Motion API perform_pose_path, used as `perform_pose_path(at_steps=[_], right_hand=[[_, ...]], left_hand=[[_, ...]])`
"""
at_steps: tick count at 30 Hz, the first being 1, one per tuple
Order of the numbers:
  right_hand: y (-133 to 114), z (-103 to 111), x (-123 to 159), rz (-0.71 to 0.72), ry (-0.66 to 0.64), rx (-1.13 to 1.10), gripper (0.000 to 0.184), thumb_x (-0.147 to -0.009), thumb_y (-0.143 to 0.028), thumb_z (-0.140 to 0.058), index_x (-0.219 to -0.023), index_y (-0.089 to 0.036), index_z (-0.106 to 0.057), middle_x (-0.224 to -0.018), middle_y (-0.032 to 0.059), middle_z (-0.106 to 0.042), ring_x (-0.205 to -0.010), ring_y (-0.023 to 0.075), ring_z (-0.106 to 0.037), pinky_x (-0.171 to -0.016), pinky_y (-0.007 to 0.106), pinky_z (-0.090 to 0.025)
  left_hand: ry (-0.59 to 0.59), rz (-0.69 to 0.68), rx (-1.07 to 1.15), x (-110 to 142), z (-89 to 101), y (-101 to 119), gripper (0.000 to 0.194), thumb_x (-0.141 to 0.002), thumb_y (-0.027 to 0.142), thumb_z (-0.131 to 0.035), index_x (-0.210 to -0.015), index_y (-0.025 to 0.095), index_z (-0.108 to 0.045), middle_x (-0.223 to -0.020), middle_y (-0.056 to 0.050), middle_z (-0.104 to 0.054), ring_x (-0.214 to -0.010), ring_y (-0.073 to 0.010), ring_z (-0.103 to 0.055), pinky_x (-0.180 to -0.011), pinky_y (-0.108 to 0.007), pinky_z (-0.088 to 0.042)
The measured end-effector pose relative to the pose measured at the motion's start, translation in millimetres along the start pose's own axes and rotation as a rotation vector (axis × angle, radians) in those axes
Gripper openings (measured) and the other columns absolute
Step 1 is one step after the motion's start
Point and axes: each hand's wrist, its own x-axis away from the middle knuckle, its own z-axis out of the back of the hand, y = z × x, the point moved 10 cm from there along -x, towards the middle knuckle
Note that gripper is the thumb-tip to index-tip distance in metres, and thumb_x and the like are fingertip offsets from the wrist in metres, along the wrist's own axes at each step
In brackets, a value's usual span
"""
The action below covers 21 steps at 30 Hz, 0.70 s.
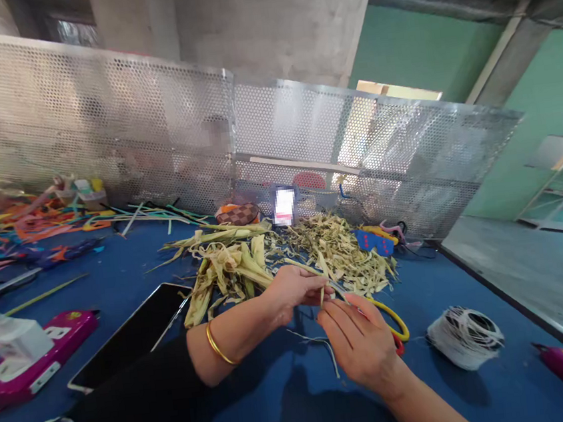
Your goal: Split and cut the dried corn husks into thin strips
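Observation:
My left hand (294, 290), with a gold bangle at its wrist, pinches a narrow strip of dried corn husk (323, 270) over the blue table. Close against it, my right hand (358, 340) has its fingers closed at the lower end of that strip. A yellow looped handle (397, 319) with a red part below it, like scissors, shows beyond my right hand; I cannot tell whether the hand holds it. Whole husks (232, 270) are heaped beyond my left hand. A pile of small husk pieces (343, 248) lies beyond both hands.
A ball of white string (466, 336) sits on the right. On the left are a dark tablet-like device (134, 337) and a magenta power strip (35, 358) with a white charger. A lit phone (284, 205) stands before the perforated metal screen (151, 124). Coloured scraps (36, 227) cover the far left.

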Motion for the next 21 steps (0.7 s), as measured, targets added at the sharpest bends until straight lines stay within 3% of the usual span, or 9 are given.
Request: perform_pose_path(at_steps=[9, 13, 16, 19, 21], right_hand=[[-10, 5, 2, 0.110, 0.029, -0.091, 0.032, -0.089, -0.006, -0.034, -0.087, -0.009, -0.066, -0.082, 0.0114, -0.072, -0.080, 0.0192, -0.065, -0.088, 0.036, -0.042], [-13, 2, -1, 0.123, 0.002, -0.134, 0.028, -0.088, -0.007, -0.037, -0.089, -0.009, -0.064, -0.080, 0.0110, -0.071, -0.078, 0.0193, -0.064, -0.088, 0.036, -0.041], [13, -1, -3, -0.068, -0.020, -0.286, 0.021, -0.092, -0.014, -0.040, -0.099, -0.013, -0.060, -0.088, 0.0088, -0.070, -0.084, 0.0184, -0.062, -0.089, 0.036, -0.041], [64, -9, 12, -0.463, -0.014, -0.293, 0.026, -0.092, -0.030, -0.045, -0.111, -0.014, -0.054, -0.102, 0.0133, -0.066, -0.095, 0.0229, -0.059, -0.085, 0.038, -0.042], [86, -25, 28, -0.644, -0.098, -0.300, 0.024, -0.091, -0.035, -0.046, -0.101, -0.016, -0.057, -0.094, 0.0116, -0.067, -0.087, 0.0239, -0.059, -0.079, 0.037, -0.043]], left_hand=[[0.074, 0.028, 0.048, 3, 2.0, -7, 0.025, -0.060, 0.029, -0.079, -0.063, 0.010, -0.064, -0.061, -0.006, -0.067, -0.056, -0.0128, -0.060, -0.064, -0.027, -0.048], [0.095, 0.051, 0.052, 0, 5.6, -10, 0.020, -0.065, 0.024, -0.076, -0.063, 0.009, -0.062, -0.062, -0.006, -0.066, -0.055, -0.0123, -0.060, -0.061, -0.025, -0.048], [0.057, 0.035, 0.054, -1, 5.1, -4, 0.019, -0.067, 0.024, -0.074, -0.064, 0.010, -0.061, -0.064, -0.006, -0.067, -0.054, -0.0112, -0.059, -0.061, -0.023, -0.047], [0.031, 0.023, 0.057, 0, 4.9, 4, 0.018, -0.072, 0.026, -0.071, -0.069, 0.011, -0.062, -0.068, -0.007, -0.068, -0.059, -0.0126, -0.062, -0.064, -0.025, -0.050], [0.035, 0.032, 0.033, 1, 5.5, 5, 0.022, -0.075, 0.032, -0.067, -0.072, 0.011, -0.063, -0.069, -0.007, -0.068, -0.061, -0.0137, -0.062, -0.066, -0.027, -0.051]])
